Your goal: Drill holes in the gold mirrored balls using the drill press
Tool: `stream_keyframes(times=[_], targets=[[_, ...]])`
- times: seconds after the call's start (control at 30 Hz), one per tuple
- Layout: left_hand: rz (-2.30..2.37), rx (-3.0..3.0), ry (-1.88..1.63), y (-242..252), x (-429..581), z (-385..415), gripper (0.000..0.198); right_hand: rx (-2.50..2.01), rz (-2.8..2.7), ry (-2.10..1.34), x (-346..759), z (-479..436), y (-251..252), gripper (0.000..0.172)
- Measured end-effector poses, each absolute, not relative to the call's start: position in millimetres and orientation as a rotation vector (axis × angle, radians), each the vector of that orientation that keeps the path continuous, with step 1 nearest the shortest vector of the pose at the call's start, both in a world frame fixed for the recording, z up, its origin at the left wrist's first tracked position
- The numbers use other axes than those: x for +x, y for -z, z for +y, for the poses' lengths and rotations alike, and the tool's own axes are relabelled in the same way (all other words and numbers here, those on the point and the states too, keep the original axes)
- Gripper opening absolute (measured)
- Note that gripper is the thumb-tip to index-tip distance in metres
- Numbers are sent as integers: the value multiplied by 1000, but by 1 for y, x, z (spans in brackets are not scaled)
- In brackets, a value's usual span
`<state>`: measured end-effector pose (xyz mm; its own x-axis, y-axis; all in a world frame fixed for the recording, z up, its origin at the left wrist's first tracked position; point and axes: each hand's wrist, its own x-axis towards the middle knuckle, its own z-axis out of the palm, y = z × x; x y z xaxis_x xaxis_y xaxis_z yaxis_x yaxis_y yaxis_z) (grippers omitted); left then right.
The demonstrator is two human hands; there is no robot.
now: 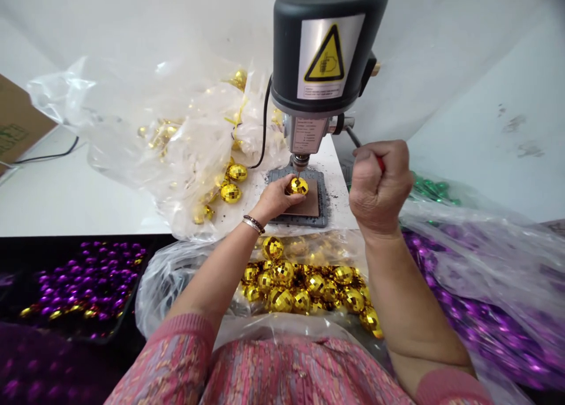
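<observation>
- At 6 o'clock, nearest me: bag of gold balls [304,287], between both forearms.
- At 3 o'clock: right hand [379,187], fist clenched round the red-tipped lever [380,162].
- Near centre: left hand [276,199], fingers pinching the gold ball [298,185], which sits on the base plate [323,208].
- At 12 o'clock: drill press [326,52]; I think its bit touches the ball, though the contact is too small to confirm.

workshop | bench drill press [324,69] | bagged gold baubles [304,287]
</observation>
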<state>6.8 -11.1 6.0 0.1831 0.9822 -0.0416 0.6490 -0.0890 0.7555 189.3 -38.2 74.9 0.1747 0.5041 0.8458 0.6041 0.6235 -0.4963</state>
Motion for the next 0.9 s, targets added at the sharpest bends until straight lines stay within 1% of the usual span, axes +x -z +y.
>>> stream_keyframes(times=[0.1,0.3,0.43,0.5,0.6,0.7,0.8,0.9], targets=[[1559,1797,-657,-3,8,-10,55,-969,-1453,128,188,-37,-69,23],[1553,1774,-709,2,7,-10,50,-918,-1412,120,184,-35,-51,23],[1520,1757,-723,3,7,-11,47,-880,-1366,71,181,-33,-46,27],[1516,1750,-716,2,8,-10,47,-869,-1330,41,181,-28,-59,33],[1519,1708,-711,-3,10,-11,54,-897,-1319,-42,181,-13,-95,41],[1511,1700,-704,-15,-2,-17,59,-990,-1292,-167,184,-1,-127,37],[1335,1835,-520,-33,-35,-33,56,-1027,-1296,-215,186,1,-136,32],[1136,1895,-212,-50,-79,-48,62,-1008,-1303,-209,186,-3,-131,31]])
